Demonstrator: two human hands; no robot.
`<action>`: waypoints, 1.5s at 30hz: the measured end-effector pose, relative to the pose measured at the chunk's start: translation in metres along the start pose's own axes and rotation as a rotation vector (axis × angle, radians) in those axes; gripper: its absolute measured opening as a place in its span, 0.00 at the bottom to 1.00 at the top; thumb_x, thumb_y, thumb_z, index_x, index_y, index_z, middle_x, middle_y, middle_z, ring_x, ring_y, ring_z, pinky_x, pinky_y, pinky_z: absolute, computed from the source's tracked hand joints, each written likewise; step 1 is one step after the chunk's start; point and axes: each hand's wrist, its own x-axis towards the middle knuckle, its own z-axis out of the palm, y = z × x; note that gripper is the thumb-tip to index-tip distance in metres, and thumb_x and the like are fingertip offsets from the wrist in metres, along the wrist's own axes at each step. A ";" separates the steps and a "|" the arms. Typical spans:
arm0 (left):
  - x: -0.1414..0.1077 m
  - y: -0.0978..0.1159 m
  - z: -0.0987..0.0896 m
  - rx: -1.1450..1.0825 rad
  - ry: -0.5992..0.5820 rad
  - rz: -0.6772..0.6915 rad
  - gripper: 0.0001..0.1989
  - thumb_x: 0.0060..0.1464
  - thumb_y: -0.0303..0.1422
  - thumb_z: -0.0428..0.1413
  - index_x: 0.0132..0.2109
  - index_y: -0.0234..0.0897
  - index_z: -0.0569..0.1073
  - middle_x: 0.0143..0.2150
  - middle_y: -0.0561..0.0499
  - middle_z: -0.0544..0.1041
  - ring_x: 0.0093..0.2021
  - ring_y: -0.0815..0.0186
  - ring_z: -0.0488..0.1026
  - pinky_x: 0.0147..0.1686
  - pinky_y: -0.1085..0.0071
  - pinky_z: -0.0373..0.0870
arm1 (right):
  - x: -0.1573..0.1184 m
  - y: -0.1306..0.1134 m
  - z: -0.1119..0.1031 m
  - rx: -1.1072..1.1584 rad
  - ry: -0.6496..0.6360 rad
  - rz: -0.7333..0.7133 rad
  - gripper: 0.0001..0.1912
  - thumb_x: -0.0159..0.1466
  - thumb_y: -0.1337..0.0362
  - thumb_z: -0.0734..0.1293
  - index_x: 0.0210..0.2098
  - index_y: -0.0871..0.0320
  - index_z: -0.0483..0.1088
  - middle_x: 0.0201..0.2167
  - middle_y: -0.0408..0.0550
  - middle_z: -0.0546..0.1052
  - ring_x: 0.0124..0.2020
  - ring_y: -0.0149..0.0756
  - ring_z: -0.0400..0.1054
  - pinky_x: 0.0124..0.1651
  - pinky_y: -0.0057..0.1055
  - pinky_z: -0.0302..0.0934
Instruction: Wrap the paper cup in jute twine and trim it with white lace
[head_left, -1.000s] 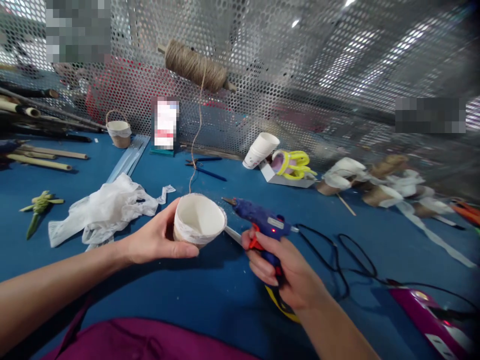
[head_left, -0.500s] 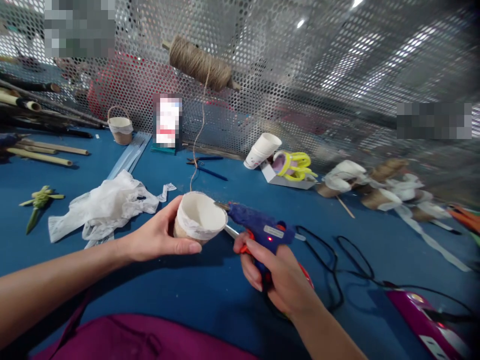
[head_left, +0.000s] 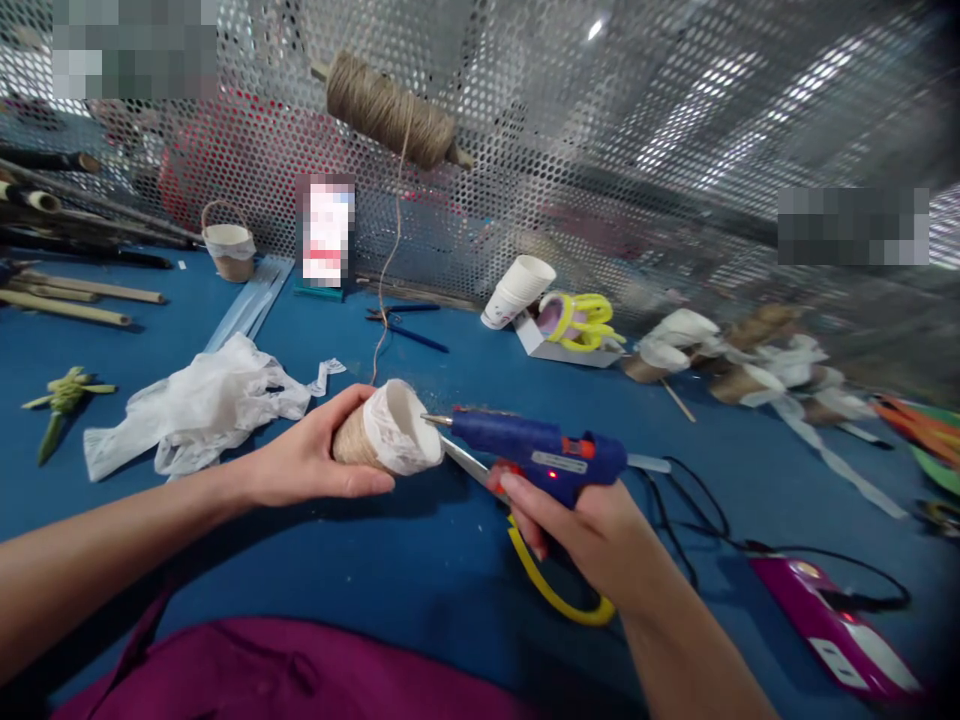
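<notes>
My left hand [head_left: 315, 455] is wrapped round a paper cup [head_left: 401, 428] covered in twine, with white lace about its rim. The cup is tilted, its mouth facing right. A blue glue gun [head_left: 536, 445] with a lit red light is in my right hand [head_left: 570, 520], a finger at its trigger. Its metal nozzle points left at the cup's mouth; whether it touches the rim I cannot tell. Beneath the gun lie scissors with a yellow handle [head_left: 555, 590], partly hidden. Twine [head_left: 390, 265] runs from a spool [head_left: 390, 108] down behind the cup.
White lace [head_left: 206, 400] lies crumpled at left, near a green woven figure [head_left: 66, 400]. Pliers [head_left: 409, 330], stacked paper cups [head_left: 517, 290] and a small finished basket [head_left: 229, 250] stand behind. A purple power strip [head_left: 832, 625] and cord lie at right.
The cup has tipped over so its mouth faces the glue gun more. My right hand has turned the gun more level and shifted right, uncovering the scissors' yellow handle.
</notes>
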 end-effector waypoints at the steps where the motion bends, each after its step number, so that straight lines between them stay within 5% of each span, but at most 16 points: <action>1: 0.000 0.001 0.000 -0.001 -0.013 -0.001 0.29 0.43 0.37 0.62 0.50 0.36 0.61 0.40 0.50 0.67 0.36 0.67 0.65 0.34 0.73 0.66 | 0.001 0.000 0.000 0.014 0.008 0.000 0.22 0.61 0.53 0.62 0.14 0.56 0.63 0.09 0.40 0.63 0.14 0.28 0.59 0.21 0.28 0.57; 9: 0.000 -0.001 -0.001 -0.035 -0.052 -0.022 0.28 0.43 0.37 0.62 0.50 0.35 0.61 0.38 0.51 0.67 0.35 0.69 0.65 0.33 0.74 0.66 | 0.002 0.001 -0.001 0.016 -0.069 0.059 0.13 0.61 0.56 0.63 0.24 0.58 0.68 0.10 0.38 0.64 0.13 0.28 0.58 0.20 0.28 0.55; 15: -0.001 0.000 -0.001 -0.018 -0.071 -0.003 0.28 0.43 0.36 0.62 0.50 0.35 0.61 0.39 0.51 0.66 0.36 0.69 0.64 0.33 0.75 0.66 | 0.001 0.001 -0.003 0.046 -0.058 0.025 0.19 0.62 0.56 0.62 0.17 0.57 0.64 0.10 0.39 0.63 0.14 0.27 0.59 0.23 0.28 0.56; 26: -0.001 0.000 -0.003 0.015 -0.041 0.020 0.28 0.43 0.37 0.62 0.50 0.36 0.61 0.39 0.51 0.67 0.35 0.68 0.65 0.32 0.74 0.67 | 0.000 0.003 -0.005 0.186 -0.125 0.078 0.12 0.61 0.56 0.63 0.30 0.60 0.69 0.10 0.36 0.63 0.13 0.26 0.57 0.22 0.27 0.55; 36: 0.001 -0.006 0.005 -0.022 0.059 0.101 0.35 0.40 0.33 0.64 0.54 0.36 0.56 0.49 0.44 0.68 0.49 0.58 0.67 0.49 0.63 0.65 | 0.006 0.002 0.014 0.770 -0.094 0.235 0.13 0.58 0.56 0.66 0.27 0.61 0.69 0.09 0.35 0.59 0.10 0.20 0.47 0.14 0.20 0.38; 45: 0.001 -0.011 0.009 -0.106 0.088 0.116 0.36 0.41 0.35 0.64 0.55 0.35 0.55 0.52 0.40 0.67 0.52 0.55 0.66 0.50 0.62 0.64 | 0.007 0.002 0.031 0.881 -0.164 0.253 0.14 0.58 0.56 0.65 0.26 0.63 0.70 0.08 0.34 0.57 0.09 0.18 0.45 0.13 0.19 0.39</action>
